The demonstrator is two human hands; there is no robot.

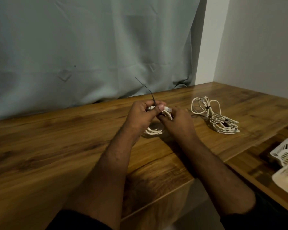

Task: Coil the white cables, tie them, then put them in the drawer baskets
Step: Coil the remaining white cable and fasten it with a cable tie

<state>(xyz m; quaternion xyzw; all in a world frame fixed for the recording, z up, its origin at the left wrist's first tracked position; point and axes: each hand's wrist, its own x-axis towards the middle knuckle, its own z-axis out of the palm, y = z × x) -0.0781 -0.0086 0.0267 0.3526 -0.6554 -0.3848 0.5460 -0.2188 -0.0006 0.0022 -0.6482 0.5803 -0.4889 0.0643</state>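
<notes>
A coiled white cable [154, 131] is held just above the wooden table [56, 146], mostly hidden behind my hands. My left hand [140, 117] pinches a thin black tie [148, 90] at the top of the coil, and the tie's free end sticks up. My right hand [178, 121] grips the coil's right side beside a clear plug end [168, 109]. A second white cable [218, 117] lies on the table to the right, bundled loosely with a black tie around it.
Two white perforated baskets [285, 154] [286, 177] sit in the open drawer at the lower right. A grey curtain [90, 47] hangs behind the table, and a white wall stands at the right.
</notes>
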